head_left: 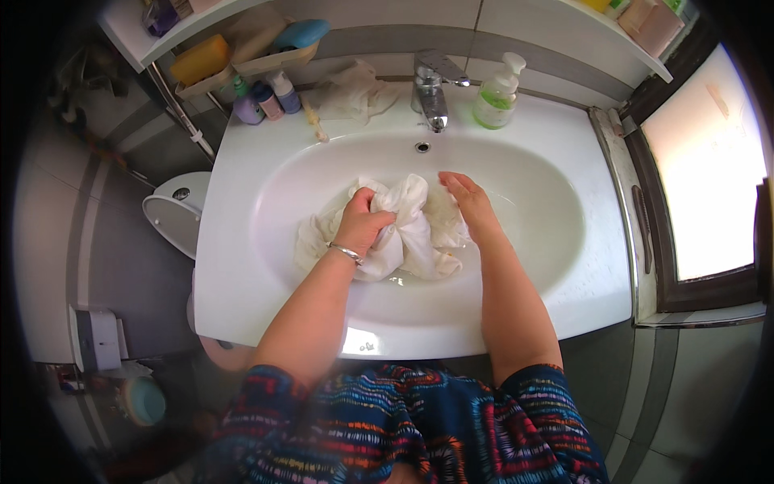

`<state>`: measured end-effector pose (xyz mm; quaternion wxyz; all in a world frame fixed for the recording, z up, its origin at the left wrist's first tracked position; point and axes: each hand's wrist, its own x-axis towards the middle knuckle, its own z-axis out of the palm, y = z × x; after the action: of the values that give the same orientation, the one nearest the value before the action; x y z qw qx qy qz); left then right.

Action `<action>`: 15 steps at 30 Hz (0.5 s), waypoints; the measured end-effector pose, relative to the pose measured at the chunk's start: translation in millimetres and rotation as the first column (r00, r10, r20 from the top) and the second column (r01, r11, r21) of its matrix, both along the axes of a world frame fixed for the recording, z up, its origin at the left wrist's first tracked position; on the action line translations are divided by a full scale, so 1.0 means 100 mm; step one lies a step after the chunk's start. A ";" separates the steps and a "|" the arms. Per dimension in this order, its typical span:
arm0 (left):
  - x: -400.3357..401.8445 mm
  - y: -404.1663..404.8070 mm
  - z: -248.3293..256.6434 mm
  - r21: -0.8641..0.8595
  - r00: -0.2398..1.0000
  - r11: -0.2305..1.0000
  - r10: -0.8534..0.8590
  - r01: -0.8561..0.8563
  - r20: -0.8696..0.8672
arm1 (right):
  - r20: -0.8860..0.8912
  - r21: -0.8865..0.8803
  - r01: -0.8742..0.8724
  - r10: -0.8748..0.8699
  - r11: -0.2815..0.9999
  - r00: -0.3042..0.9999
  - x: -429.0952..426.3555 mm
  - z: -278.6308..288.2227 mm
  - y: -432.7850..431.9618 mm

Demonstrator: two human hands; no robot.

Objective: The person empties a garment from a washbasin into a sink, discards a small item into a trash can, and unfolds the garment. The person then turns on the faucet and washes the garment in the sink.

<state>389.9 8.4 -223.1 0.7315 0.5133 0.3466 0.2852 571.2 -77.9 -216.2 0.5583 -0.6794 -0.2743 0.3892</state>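
Observation:
A wet white cloth (pixel 415 196) lies bunched in the basin of a white oval sink (pixel 532 181), with a little water around it. My left hand (pixel 364 227), a silver bangle at its wrist, grips the gathered middle of the cloth between thumb and fingers. At the cloth's right side, my right hand (pixel 470 202) is held with its fingers extended and the palm turned inward. Thin, sheer folds lie right beside that palm; whether they touch it is hard to see. The cloth hides the drain.
Behind the basin stand a chrome faucet (pixel 430 91) and a pump bottle (pixel 497 97) of green liquid. Small bottles (pixel 266 100), a toothbrush (pixel 313 118) and a crumpled sheer cloth (pixel 357 94) occupy the back left ledge. Shelves overhang both back corners; a window (pixel 704 163) is at right.

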 end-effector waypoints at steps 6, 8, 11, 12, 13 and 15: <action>0.08 -0.07 -0.01 0.356 0.890 0.889 -0.113 0.289 -0.441 | 0.251 -0.275 -0.097 0.168 0.957 0.953 -0.36 0.01 0.04; 0.14 -0.14 0.01 0.358 0.888 0.873 -0.161 0.331 -0.430 | 0.350 -0.384 0.031 0.114 0.923 0.930 -0.15 -0.37 0.03; 0.13 -0.16 -0.05 0.189 0.861 0.876 -0.359 0.445 -0.361 | 0.486 -0.540 0.207 0.102 0.816 0.868 -0.15 -0.42 0.01; 0.12 -0.18 0.03 0.193 0.820 0.835 -0.415 0.516 -0.395 | 0.523 -0.598 0.270 0.112 0.755 0.845 -0.18 -0.39 0.02; 0.12 -0.19 0.04 0.195 0.820 0.835 -0.413 0.514 -0.396 | 0.523 -0.596 0.269 0.112 0.756 0.845 -0.18 -0.41 0.05; 0.12 -0.21 0.02 0.298 0.742 0.725 -0.421 0.621 -0.521 | 0.536 -0.700 0.248 0.263 0.670 0.802 -0.16 -0.48 0.11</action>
<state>402.4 -12.3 -220.7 0.5495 0.7954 0.2552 0.0178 555.2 -67.2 -263.7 0.1150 -0.9308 -0.2560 0.2340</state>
